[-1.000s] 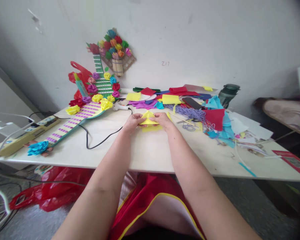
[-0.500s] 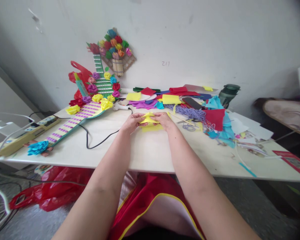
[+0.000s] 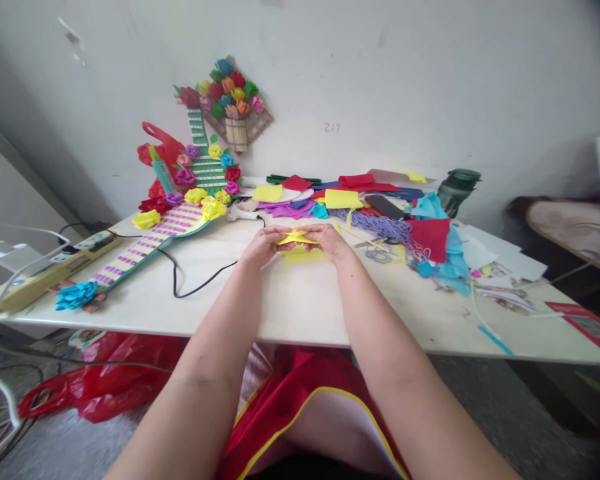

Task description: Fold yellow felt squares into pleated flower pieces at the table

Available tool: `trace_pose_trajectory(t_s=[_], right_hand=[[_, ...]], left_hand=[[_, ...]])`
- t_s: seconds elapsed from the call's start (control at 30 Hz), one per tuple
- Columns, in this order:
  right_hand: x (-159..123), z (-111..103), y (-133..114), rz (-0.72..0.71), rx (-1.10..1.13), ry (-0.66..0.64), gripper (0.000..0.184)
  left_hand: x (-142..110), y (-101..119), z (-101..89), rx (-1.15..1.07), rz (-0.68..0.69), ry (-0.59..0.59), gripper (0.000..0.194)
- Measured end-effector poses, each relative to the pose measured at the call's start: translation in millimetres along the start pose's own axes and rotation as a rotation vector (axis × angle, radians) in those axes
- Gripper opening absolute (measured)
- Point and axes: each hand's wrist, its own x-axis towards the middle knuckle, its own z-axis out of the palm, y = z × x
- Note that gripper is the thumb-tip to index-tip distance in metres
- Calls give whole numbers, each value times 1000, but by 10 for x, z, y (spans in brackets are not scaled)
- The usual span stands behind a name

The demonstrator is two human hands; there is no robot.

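Between my two hands is a small piece of yellow crepe paper (image 3: pixel 296 237), bent and pinched from both sides. My left hand (image 3: pixel 265 245) grips its left end with thumb and fingers closed. At the right end, my right hand (image 3: pixel 329 241) holds it in the same kind of pinch. Below them, a flat yellow sheet (image 3: pixel 304 256) lies on the white table (image 3: pixel 300 300). The fingertips partly cover the paper, so its exact folds are hard to make out.
Coloured paper sheets (image 3: pixel 343 199), a phone (image 3: pixel 384 207), purple yarn (image 3: pixel 375 225) and a dark green bottle (image 3: pixel 459 190) lie toward the back. Paper-flower decorations (image 3: pixel 173 223) and a glue gun (image 3: pixel 244 214) with a black cable (image 3: pixel 175 280) stand left. Scraps (image 3: pixel 500 287) cover the right.
The yellow paper between my fingers looks flatter and narrower than before, its raised middle lowered. Both hands stay almost in place, with slight finger movement.
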Motion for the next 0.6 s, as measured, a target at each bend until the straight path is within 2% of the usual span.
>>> trace_pose_trajectory(t_s=[0.33,0.6], right_hand=[[-26,-1,-17,-55,30,-58,28],[-27,27,-13,-38,-74,54,27]], left_hand=[[-14,32,21,63,54,4,20],[-3,17,53,187,105,30,29]])
